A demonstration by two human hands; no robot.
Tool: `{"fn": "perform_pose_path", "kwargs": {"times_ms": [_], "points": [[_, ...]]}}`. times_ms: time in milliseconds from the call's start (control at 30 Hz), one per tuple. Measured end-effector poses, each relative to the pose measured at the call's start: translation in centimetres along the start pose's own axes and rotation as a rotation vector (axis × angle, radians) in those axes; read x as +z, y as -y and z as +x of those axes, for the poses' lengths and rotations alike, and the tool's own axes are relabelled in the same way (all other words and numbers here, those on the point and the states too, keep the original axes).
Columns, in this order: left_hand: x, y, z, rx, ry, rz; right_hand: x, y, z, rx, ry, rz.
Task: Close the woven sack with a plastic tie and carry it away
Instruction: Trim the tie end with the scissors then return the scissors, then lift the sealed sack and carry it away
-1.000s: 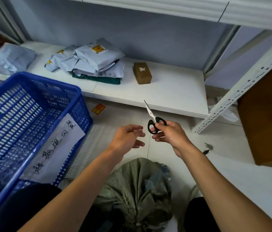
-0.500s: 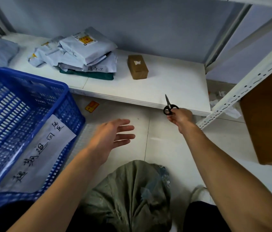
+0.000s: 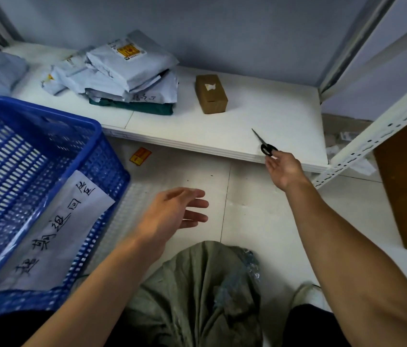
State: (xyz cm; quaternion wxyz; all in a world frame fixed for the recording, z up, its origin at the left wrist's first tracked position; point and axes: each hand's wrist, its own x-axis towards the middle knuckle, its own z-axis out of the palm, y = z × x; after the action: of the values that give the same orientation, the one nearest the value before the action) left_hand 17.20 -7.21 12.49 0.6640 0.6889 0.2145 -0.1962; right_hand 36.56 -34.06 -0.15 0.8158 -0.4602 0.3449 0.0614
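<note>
Low white shelf point(image 3: 222, 126) runs across the back w/ grey parcels point(image 3: 127, 71) and a small cardboard box point(image 3: 211, 93) on it. The woven sack point(image 3: 197, 291) sits on the floor in front of the shelf, close to the person, btw the two forearms. Its top is gathered, but no tie shows on it. R hand point(image 3: 282, 169) reaches to the shelf's front edge, fingertips at the black handle of the scissors point(image 3: 264, 145); can't tell if they pinch it or only touch. L hand point(image 3: 172, 211) hovers over the floor in front of the shelf, fingers spread wide, holding nothing. Risks, as I judge: scissors lie right at the shelf lip, so a nudge from the R hand could tip them off onto the floor near the sack. If the neck isn't cinched tight, lifting prob. opens it and spills the contents. Blue basket point(image 3: 47, 113) stands in front of the shelf's left part, near the sack; a swung sack could knock it.
</note>
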Motion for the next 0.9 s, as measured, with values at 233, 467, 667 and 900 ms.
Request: {"fn": "perform_pose_path", "kwargs": {"times_ms": [233,467,667,900], "points": [[-0.2,-0.1,-2.4,0.077,-0.012,0.106,0.2,-0.3,-6.7,-0.022,0.156,-0.426],[-1.3,1.2,-6.8,0.134,0.029,0.306,-2.5,-3.6,-19.6,-0.225,0.394,-1.355],[-1.8,4.3,-10.4,0.152,0.083,0.379,-5.0,-8.5,-29.6,-0.305,0.598,-1.699],[-2.3,7.4,-14.9,0.179,0.087,0.467,-7.5,-12.6,-37.8,-0.277,0.684,-1.861]]}}
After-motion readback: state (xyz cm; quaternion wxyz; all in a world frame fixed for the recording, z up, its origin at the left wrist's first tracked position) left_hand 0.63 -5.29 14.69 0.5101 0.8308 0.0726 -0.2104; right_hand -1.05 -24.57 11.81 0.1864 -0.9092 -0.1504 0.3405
